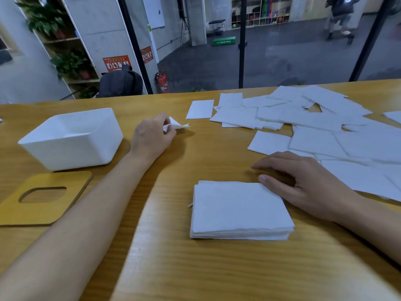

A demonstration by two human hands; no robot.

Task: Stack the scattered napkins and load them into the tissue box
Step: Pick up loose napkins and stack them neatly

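A neat stack of white napkins [239, 210] lies on the wooden table [173, 268] in front of me. My right hand [303, 181] rests flat beside it, thumb touching the stack's far right corner, holding nothing. My left hand [152, 135] pinches one crumpled napkin [176, 124] just right of the white tissue box [71, 137], which stands open and looks empty. Many loose napkins [314, 118] lie scattered over the far right of the table.
The box's wooden lid [43, 198] with an oval slot lies flat in front of the box at the left edge. Beyond the table's far edge is a glass wall over a lower floor.
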